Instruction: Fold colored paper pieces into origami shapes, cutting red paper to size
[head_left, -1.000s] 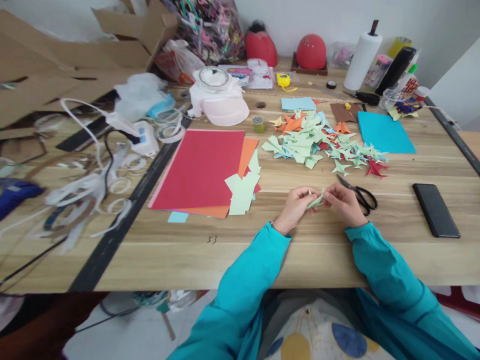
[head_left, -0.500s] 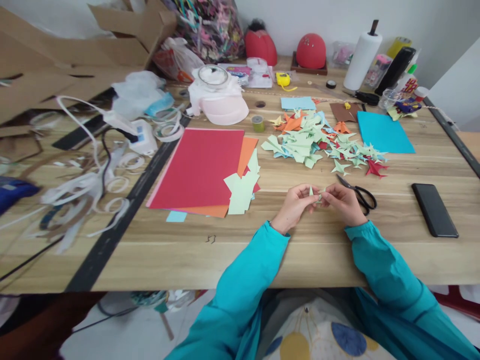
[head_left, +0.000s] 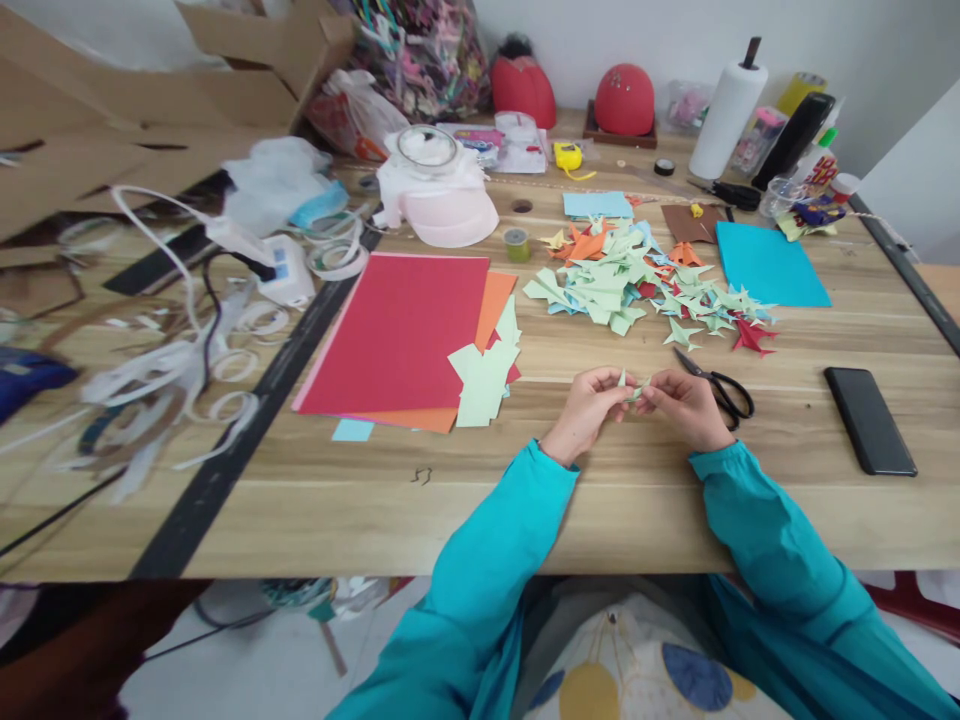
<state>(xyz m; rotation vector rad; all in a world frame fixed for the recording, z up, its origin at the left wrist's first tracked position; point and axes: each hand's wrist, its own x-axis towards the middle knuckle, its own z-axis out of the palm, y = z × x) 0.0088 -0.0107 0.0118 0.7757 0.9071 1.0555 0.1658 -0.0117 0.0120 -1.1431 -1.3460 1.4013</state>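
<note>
Between my two hands is a small pale green folded paper piece [head_left: 635, 392], with a pointed tip rising on its left side. My left hand [head_left: 592, 407] pinches it from the left. From the right, my right hand [head_left: 686, 403] pinches its other side, thumb and fingertips together. Black-handled scissors [head_left: 727, 392] lie on the table just behind and right of my right hand. Beyond my hands spreads a heap of folded paper shapes [head_left: 607, 280], mostly pale green, some orange, blue and red. Cut pale green paper pieces [head_left: 484, 385] lie to the left.
A stack of red and orange sheets [head_left: 397, 335] is left of my hands. At the right lie a black phone [head_left: 870, 420] and a blue sheet [head_left: 772, 265]. Cables and white ribbon rolls [head_left: 240, 375] clutter the left, near a cardboard box [head_left: 225, 100]. A yellow tape measure [head_left: 568, 156] sits behind.
My fingertips have shifted slightly around the pale green paper piece, which shows a bit more between them. Both hands otherwise stay in place.
</note>
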